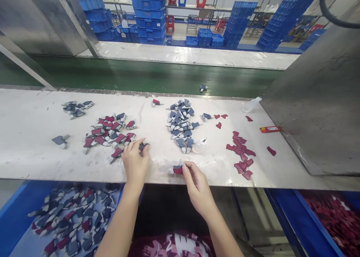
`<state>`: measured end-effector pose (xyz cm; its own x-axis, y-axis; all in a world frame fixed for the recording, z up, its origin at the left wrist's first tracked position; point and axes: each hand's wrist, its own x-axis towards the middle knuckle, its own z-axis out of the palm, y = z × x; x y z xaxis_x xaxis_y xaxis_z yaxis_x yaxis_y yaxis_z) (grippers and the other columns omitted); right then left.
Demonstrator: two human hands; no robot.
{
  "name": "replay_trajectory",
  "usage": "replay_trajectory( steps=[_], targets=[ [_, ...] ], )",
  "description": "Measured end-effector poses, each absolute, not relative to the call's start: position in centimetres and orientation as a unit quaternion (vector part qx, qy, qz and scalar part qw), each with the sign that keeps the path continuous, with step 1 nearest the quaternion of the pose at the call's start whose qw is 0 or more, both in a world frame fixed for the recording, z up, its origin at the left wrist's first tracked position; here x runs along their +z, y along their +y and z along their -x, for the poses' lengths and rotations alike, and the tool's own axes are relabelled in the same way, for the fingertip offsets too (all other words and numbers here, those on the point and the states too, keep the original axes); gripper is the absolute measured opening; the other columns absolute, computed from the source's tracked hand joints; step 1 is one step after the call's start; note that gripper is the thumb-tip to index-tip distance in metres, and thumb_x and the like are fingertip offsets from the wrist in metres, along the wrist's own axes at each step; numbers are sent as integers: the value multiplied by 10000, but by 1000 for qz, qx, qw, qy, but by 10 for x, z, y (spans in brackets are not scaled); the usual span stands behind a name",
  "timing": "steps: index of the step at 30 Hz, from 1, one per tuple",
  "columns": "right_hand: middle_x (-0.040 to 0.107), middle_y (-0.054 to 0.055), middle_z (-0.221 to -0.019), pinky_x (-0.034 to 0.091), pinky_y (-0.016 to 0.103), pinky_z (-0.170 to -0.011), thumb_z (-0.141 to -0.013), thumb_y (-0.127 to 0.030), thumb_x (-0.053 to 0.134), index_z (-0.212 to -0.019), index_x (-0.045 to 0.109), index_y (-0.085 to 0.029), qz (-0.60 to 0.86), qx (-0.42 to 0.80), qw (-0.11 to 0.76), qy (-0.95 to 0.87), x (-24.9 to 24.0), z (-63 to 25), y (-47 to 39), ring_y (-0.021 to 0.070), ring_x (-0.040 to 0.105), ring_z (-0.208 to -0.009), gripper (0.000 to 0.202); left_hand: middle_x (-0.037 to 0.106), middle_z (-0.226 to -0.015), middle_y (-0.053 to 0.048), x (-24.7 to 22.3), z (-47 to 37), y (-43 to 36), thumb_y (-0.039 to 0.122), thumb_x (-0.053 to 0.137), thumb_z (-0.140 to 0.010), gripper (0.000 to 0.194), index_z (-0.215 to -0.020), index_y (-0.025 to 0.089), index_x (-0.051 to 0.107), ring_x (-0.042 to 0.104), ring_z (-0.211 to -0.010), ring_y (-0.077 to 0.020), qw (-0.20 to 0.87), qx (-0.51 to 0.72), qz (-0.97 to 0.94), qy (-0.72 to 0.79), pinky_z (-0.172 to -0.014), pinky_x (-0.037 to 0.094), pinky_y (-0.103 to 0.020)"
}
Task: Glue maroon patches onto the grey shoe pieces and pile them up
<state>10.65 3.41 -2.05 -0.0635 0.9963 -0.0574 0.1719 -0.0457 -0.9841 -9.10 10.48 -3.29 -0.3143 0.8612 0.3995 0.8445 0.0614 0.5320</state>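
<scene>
Left hand (136, 161): I pinch a navy part (143, 146) beside the mixed-colour pile (108, 132). Right hand (198, 186) pinches a red-faced part (177, 170) near the table's (25, 152) edge, by one end, likely keeping its face clear. Maroon patches (241, 151) lie rightward, probably for reach.

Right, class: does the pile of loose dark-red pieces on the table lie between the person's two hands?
No, the pile of loose dark-red pieces lies to the right of the right hand.

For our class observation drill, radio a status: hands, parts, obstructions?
Left hand gripping dark piece beside red-and-blue pile. Right hand holding red-faced piece near table's front edge. Possible obstacle: translucent dropper bottle beyond right hand.
</scene>
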Motion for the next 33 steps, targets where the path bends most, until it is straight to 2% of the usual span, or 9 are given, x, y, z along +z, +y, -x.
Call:
replay_trajectory(
  steps=[8,13,19,23,25,29,31,33],
  targets=[
    [661,46,-927,482,311,-786,-996,-416,465,-1055,568,-210,534,457,429,-568,-21,-97,40,190,626,-844,238,736,-974,-62,-35,104,98,315,689,-777,231,-978,212,735,666,-895,-232,185,521,-486,677,-869,522,-367],
    [657,57,-948,467,315,-778,-1041,-392,328,-1061,558,-208,505,460,423,-595,-26,-85,42,184,622,-855,295,745,-980,-61,-27,112,93,311,760,-727,296,-992,181,735,697,-898,-204,274,634,-401,602,-890,549,-353],
    [675,45,-900,470,293,-756,-1030,-413,356,-1041,614,-201,486,455,427,-612,-19,-60,69,180,628,-830,334,769,-940,-70,-12,131,88,309,867,-579,387,-923,159,770,692,-966,-212,378,692,-264,555,-873,538,-302],
    [714,54,-948,483,280,-784,-1003,-398,432,-1004,661,-196,462,425,449,-635,-1,-28,113,186,652,-889,305,767,-845,-48,-3,149,79,262,900,-494,397,-858,154,783,696,-841,-166,454,689,-187,534,-782,537,-243],
    [723,69,-1023,491,277,-803,-995,-371,454,-1034,665,-188,444,422,456,-646,8,-5,138,190,661,-944,282,766,-830,-49,1,161,76,241,894,-481,404,-859,151,784,693,-797,-161,461,686,-172,536,-728,539,-236],
    [748,60,-937,498,283,-821,-992,-314,476,-948,699,-173,429,414,440,-672,18,49,180,184,677,-880,267,752,-754,-25,11,188,84,192,870,-443,381,-810,154,778,682,-759,-147,420,705,-166,546,-713,540,-222],
    [745,79,-953,504,312,-839,-990,-314,489,-971,707,-161,430,407,435,-678,20,72,190,201,675,-891,267,746,-740,-20,18,202,95,190,858,-441,375,-804,154,773,683,-759,-154,379,714,-192,557,-733,548,-236],
    [716,126,-1045,477,387,-937,-961,-333,554,-1036,702,-142,439,388,439,-682,22,85,188,252,639,-1017,253,750,-767,-33,25,215,110,205,855,-458,388,-835,153,773,692,-792,-187,303,709,-233,592,-761,560,-277]
  ],
)
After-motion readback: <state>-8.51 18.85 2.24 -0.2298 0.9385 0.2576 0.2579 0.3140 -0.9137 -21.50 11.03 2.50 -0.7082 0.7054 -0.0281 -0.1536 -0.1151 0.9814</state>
